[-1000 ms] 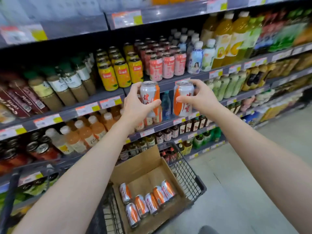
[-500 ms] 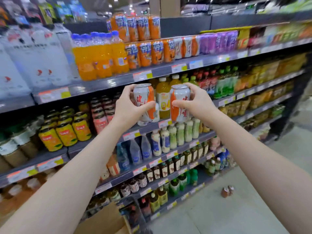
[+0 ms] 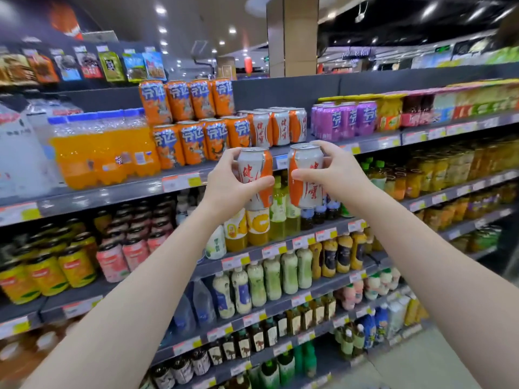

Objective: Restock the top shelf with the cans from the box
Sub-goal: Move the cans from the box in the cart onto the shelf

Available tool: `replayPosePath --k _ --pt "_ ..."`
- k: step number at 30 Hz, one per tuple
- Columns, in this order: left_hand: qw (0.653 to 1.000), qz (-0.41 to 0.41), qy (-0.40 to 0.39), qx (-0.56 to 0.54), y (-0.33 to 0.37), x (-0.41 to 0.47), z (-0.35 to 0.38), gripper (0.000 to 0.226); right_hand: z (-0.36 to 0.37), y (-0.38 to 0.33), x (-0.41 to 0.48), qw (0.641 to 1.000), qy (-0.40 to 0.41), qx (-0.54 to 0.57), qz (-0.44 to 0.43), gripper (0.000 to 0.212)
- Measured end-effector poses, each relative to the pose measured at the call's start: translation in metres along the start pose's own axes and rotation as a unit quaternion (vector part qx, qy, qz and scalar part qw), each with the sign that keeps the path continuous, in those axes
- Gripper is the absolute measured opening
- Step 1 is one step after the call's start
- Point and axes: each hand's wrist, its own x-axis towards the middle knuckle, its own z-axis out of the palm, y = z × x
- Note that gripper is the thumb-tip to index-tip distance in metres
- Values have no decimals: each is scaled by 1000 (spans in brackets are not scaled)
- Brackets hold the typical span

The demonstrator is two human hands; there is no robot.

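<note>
My left hand (image 3: 230, 182) grips a white and orange can (image 3: 254, 169) upright, and my right hand (image 3: 334, 171) grips a second matching can (image 3: 306, 175). Both cans hang side by side in front of the top shelf's front edge (image 3: 283, 161), a little below its level. On that top shelf, straight behind them, stands a short row of the same white and orange cans (image 3: 278, 126). The box is out of view.
Orange soda cans (image 3: 196, 122) stacked two high sit left of the matching row, and purple cans (image 3: 345, 119) stand to its right. Orange bottle packs (image 3: 101, 153) fill the shelf's left. Lower shelves carry bottles and jars.
Both hands have carried their cans upward toward the top shelf, and my view has tilted up. The cart and box have dropped out of sight.
</note>
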Motion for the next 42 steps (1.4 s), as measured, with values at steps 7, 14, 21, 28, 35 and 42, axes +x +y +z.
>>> replayPosePath --k 7,14,21,28,35,42 --pt "999 27 16 42 -10 74 32 77 -27 35 77 1000 -16 21 -16 54" --pt "998 22 54 35 -28 138 43 78 -31 56 173 998 -6 49 -35 60" --pt "995 26 85 42 -32 166 37 68 -1 59 247 995 -43 63 -61 72" --pt "990 12 123 65 -40 173 36 74 38 69 288 994 -76 13 -80 79" --pt "985 7 147 88 -37 178 43 76 44 79 302 992 -99 -22 -73 90" --pt "985 2 144 97 -34 183 58 79 38 79 308 984 -135 -94 -66 92"
